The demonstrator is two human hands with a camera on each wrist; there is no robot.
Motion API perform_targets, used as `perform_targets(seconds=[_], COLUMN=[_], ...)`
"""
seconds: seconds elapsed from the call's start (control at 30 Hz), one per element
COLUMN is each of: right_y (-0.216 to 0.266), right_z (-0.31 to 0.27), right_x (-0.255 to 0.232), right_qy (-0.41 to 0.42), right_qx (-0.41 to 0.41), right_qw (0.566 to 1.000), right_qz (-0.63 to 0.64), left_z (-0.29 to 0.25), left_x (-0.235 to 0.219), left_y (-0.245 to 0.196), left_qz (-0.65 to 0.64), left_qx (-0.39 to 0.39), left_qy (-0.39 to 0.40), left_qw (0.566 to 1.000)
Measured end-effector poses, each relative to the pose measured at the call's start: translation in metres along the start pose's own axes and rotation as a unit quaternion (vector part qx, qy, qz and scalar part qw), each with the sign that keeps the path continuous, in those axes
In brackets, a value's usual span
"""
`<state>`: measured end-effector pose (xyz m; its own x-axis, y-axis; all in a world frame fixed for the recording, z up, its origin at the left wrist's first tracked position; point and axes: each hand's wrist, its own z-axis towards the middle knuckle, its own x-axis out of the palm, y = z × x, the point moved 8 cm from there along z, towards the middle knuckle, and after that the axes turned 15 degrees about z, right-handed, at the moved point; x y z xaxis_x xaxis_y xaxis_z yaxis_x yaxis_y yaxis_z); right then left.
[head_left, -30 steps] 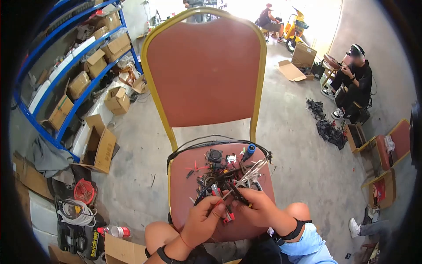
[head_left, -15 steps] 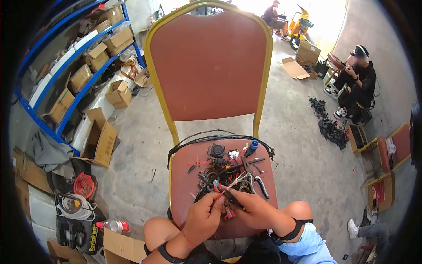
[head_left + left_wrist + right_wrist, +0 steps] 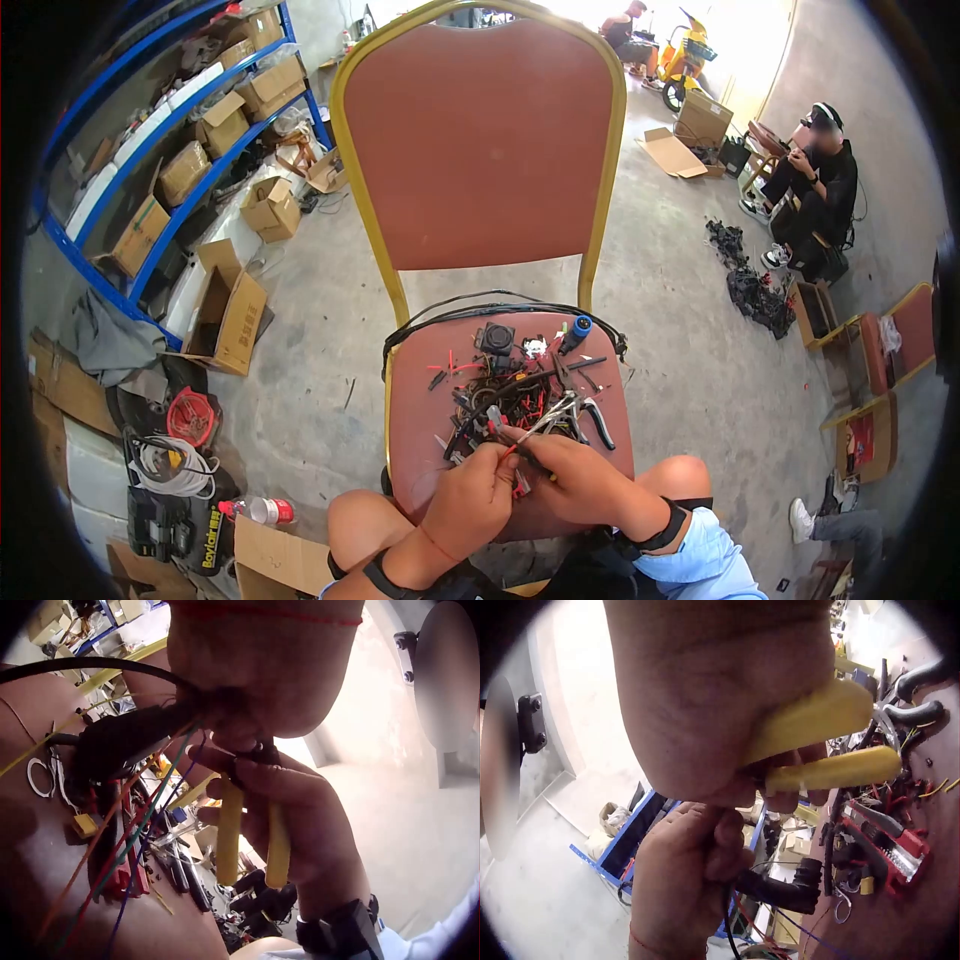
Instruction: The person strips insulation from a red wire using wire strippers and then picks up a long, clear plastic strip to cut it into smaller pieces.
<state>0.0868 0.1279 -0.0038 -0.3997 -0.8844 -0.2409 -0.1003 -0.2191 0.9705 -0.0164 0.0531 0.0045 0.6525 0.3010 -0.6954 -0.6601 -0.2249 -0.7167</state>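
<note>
In the head view my left hand (image 3: pixel 470 500) pinches a thin wire end, its fingertips right beside my right hand (image 3: pixel 580 480). Seen from the left wrist, a black cable (image 3: pixel 97 663) and a black ribbed elbow connector (image 3: pixel 784 891) stick out by the left hand. Orange, red, green and blue wires (image 3: pixel 155 802) trail below it. My right hand grips pliers by their two yellow handles (image 3: pixel 832 766), which stand apart. The pliers' jaws are hidden among the fingers. Under both hands, the red chair seat (image 3: pixel 420 400) bears a heap of cut wire pieces (image 3: pixel 515 395).
On the seat lie a red and grey hand tool (image 3: pixel 889 847), black-handled pliers (image 3: pixel 598 425), a black square part (image 3: pixel 494 339) and a blue-ended connector (image 3: pixel 576 334). The chair back (image 3: pixel 480 150) rises beyond. A person (image 3: pixel 825 180) sits at right; shelves (image 3: pixel 190 150) stand left.
My right hand has shifted slightly toward the left one, and the pliers' dark jaws, earlier visible, are now mostly covered by fingers. The head view has tilted a little.
</note>
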Motion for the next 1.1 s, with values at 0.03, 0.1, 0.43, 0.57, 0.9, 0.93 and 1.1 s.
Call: perform_targets(seconds=[0.03,0.1,0.43,0.57,0.9,0.93,1.1], right_y=[-0.001,-0.003,0.01,0.012,-0.004,-0.002,0.004], right_z=[0.0,-0.001,0.0,-0.002,-0.002,-0.001,0.001], right_x=[0.001,0.002,-0.01,-0.016,-0.01,-0.01,-0.01], right_qy=[-0.006,-0.018,-0.084,-0.101,-0.081,-0.081,-0.07], right_qx=[-0.003,-0.014,-0.057,-0.031,0.011,0.011,0.004], right_qw=[1.0,1.0,0.995,0.994,0.982,0.982,0.985], right_qz=[-0.009,-0.015,0.013,0.031,0.17,0.17,0.161], left_z=[0.0,0.0,-0.003,0.002,-0.001,-0.002,-0.001], left_x=[-0.001,-0.001,-0.006,-0.006,0.002,0.003,0.002], left_y=[0.0,0.0,-0.004,0.001,0.009,0.01,0.011], left_qz=[0.007,0.02,-0.068,0.004,-0.186,-0.181,-0.155], left_qx=[0.0,0.001,-0.014,0.099,-0.028,-0.029,-0.025], left_qy=[-0.003,-0.008,-0.052,-0.072,-0.035,-0.036,-0.053], left_qw=[1.0,1.0,0.996,0.993,0.982,0.982,0.986])
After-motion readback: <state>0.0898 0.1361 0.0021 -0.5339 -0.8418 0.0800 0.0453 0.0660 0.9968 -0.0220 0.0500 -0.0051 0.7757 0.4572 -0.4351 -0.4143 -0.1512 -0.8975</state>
